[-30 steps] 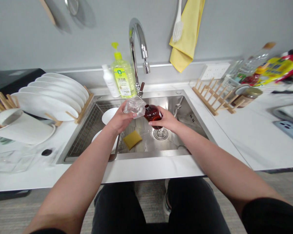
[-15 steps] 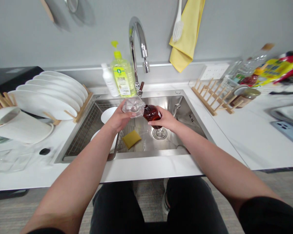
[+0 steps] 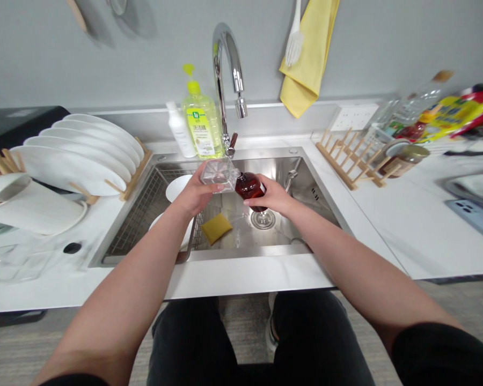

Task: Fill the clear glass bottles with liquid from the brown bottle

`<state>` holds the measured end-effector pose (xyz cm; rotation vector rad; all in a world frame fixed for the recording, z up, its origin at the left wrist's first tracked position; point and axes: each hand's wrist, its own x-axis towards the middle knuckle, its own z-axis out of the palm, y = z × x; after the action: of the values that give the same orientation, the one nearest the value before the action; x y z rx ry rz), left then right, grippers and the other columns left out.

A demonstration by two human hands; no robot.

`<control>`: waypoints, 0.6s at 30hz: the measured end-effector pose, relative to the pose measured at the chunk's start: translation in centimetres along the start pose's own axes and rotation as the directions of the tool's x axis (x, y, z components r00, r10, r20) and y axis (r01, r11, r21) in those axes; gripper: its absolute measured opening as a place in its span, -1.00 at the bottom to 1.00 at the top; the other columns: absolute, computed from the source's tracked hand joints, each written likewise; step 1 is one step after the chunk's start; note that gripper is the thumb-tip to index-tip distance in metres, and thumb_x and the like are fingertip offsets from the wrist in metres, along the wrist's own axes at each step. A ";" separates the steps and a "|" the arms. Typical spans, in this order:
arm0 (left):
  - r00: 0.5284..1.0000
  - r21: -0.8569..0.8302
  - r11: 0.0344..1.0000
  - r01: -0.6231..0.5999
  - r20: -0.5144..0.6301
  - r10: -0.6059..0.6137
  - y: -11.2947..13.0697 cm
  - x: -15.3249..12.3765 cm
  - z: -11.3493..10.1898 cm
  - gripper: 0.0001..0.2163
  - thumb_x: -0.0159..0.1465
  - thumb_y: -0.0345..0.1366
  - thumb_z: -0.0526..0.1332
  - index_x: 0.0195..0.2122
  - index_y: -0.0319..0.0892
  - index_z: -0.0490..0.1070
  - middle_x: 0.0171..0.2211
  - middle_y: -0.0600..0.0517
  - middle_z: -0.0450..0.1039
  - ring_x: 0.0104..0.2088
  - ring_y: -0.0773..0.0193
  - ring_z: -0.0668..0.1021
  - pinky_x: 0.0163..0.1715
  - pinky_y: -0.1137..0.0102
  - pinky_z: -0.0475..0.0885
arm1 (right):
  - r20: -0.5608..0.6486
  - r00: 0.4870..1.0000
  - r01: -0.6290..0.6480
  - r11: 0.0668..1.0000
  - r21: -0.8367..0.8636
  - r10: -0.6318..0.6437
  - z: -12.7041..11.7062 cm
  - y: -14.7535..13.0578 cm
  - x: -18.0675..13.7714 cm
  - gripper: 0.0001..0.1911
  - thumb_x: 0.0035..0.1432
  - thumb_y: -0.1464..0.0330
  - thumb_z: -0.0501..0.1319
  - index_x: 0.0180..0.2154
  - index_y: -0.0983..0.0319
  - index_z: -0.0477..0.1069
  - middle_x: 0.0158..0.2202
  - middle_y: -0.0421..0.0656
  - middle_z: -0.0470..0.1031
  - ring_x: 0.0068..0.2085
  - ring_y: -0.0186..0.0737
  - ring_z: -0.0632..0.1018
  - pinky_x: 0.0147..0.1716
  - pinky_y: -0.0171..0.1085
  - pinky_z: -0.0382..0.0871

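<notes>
Over the sink, my left hand (image 3: 197, 194) is closed round a clear faceted container (image 3: 219, 174), tilted toward the right. My right hand (image 3: 271, 195) grips a dark amber bottle (image 3: 248, 185), tipped with its uncapped neck to the left. The neck meets or nearly meets the container's edge; whether they touch I cannot tell. Any liquid passing between them is not visible. Below them in the sink basin (image 3: 245, 252) lies a yellow sponge (image 3: 216, 229). Partly behind my left arm, white dishes (image 3: 177, 187) rest in a wire rack (image 3: 129, 230).
A chrome faucet (image 3: 229, 59) rises behind the sink, beside a green soap bottle (image 3: 203, 126) and a white bottle (image 3: 181, 131). Plates (image 3: 80, 155) stand in a rack at left, near a small black cap (image 3: 72, 248). A wooden rack (image 3: 352, 161) and a phone (image 3: 473, 217) are at right.
The clear container has tilted slightly, and the view has shifted a little. Both hands keep their holds, with the bottle in nearly the same place.
</notes>
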<state>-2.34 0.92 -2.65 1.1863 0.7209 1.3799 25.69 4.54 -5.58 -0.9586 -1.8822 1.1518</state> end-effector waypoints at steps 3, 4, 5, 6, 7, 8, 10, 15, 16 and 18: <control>1.000 0.008 1.000 -0.002 -0.011 0.002 0.0 0.0 0.0 -0.31 -0.05 -0.38 0.73 0.14 0.00 0.67 0.00 0.00 0.73 0.01 0.07 0.72 0.09 0.19 0.62 | -0.001 1.000 0.003 1.000 -0.017 -0.003 0.0 -0.1 0.0 -0.03 -0.12 0.00 0.75 0.29 0.08 0.58 0.15 -0.09 0.77 0.13 0.25 0.76 0.28 0.22 0.61; 1.000 0.009 1.000 0.000 -0.013 0.000 0.0 0.0 0.0 -0.32 -0.05 -0.38 0.73 0.14 0.00 0.67 0.00 0.00 0.72 0.01 0.06 0.71 0.10 0.18 0.62 | -0.001 1.000 0.004 1.000 -0.020 -0.004 0.0 -0.1 0.0 -0.03 -0.12 0.00 0.75 0.29 0.09 0.58 0.15 -0.08 0.77 0.14 0.25 0.75 0.28 0.22 0.61; 1.000 0.008 1.000 0.002 -0.013 -0.002 0.0 0.0 0.0 -0.32 -0.05 -0.39 0.72 0.14 0.01 0.67 0.01 -0.01 0.72 0.02 0.06 0.71 0.11 0.18 0.62 | -0.001 1.000 0.003 1.000 -0.022 -0.003 0.0 -0.2 0.0 -0.03 -0.12 0.00 0.75 0.29 0.10 0.58 0.15 -0.08 0.77 0.14 0.26 0.75 0.27 0.23 0.61; 1.000 0.007 1.000 0.003 -0.013 -0.003 0.0 0.0 0.0 -0.32 -0.05 -0.39 0.72 0.14 0.01 0.67 0.02 -0.01 0.72 0.02 0.06 0.71 0.11 0.17 0.62 | -0.001 1.000 0.002 1.000 -0.023 -0.002 0.0 -0.2 0.0 -0.03 -0.12 0.00 0.75 0.29 0.10 0.58 0.14 -0.07 0.78 0.14 0.26 0.75 0.27 0.23 0.61; 1.000 0.005 1.000 0.003 -0.010 -0.002 0.0 0.0 0.0 -0.31 -0.05 -0.38 0.72 0.15 0.01 0.67 0.01 -0.01 0.72 0.01 0.06 0.71 0.10 0.17 0.62 | -0.001 1.000 0.001 1.000 -0.021 -0.002 -0.1 -0.2 0.0 -0.03 -0.13 0.00 0.75 0.28 0.10 0.58 0.14 -0.07 0.78 0.14 0.27 0.75 0.27 0.23 0.61; 1.000 0.005 1.000 0.001 -0.008 -0.001 0.0 0.0 0.0 -0.31 -0.05 -0.38 0.72 0.15 0.01 0.67 0.01 0.00 0.72 0.01 0.07 0.71 0.09 0.18 0.62 | -0.002 1.000 0.002 1.000 -0.017 -0.002 -0.1 -0.2 0.0 -0.03 -0.13 0.00 0.75 0.28 0.10 0.59 0.14 -0.07 0.78 0.13 0.27 0.76 0.27 0.23 0.61; 1.000 0.012 1.000 -0.004 -0.003 0.004 -0.1 0.0 0.0 -0.31 -0.06 -0.38 0.72 0.15 0.01 0.67 0.00 0.00 0.72 0.00 0.06 0.71 0.08 0.18 0.63 | 0.000 1.000 0.002 1.000 -0.012 -0.002 0.0 -0.1 0.0 -0.04 -0.14 0.00 0.76 0.28 0.08 0.59 0.14 -0.09 0.78 0.13 0.26 0.76 0.28 0.23 0.61; 1.000 0.039 0.999 -0.019 -0.007 0.019 -0.1 0.0 -0.1 -0.33 -0.04 -0.34 0.72 0.14 0.01 0.66 0.00 -0.01 0.71 0.01 0.02 0.72 0.10 0.13 0.64 | 0.003 1.000 0.000 1.000 -0.028 0.000 0.0 0.0 0.0 -0.03 -0.13 -0.01 0.75 0.29 0.09 0.58 0.13 -0.08 0.78 0.13 0.26 0.76 0.28 0.25 0.61; 1.000 0.043 0.999 -0.021 -0.005 0.021 -0.1 0.0 -0.1 -0.33 -0.03 -0.34 0.72 0.14 0.01 0.66 0.00 -0.01 0.71 0.02 0.02 0.72 0.12 0.13 0.64 | 0.003 1.000 0.004 1.000 -0.030 -0.004 0.0 -0.1 0.0 -0.04 -0.12 0.00 0.75 0.29 0.09 0.58 0.14 -0.08 0.78 0.14 0.25 0.75 0.28 0.25 0.61; 1.000 0.050 0.999 -0.020 -0.001 0.020 0.0 0.0 -0.2 -0.33 -0.02 -0.34 0.71 0.15 0.02 0.65 0.00 -0.01 0.70 0.02 0.02 0.72 0.13 0.12 0.64 | 0.000 1.000 0.012 1.000 -0.028 -0.012 0.0 -0.1 0.0 -0.05 -0.12 0.00 0.75 0.28 0.09 0.59 0.15 -0.08 0.78 0.16 0.25 0.75 0.30 0.24 0.60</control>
<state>-2.49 0.92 -2.74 1.2345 0.7497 1.3860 25.65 4.47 -5.48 -0.9613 -1.9066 1.1212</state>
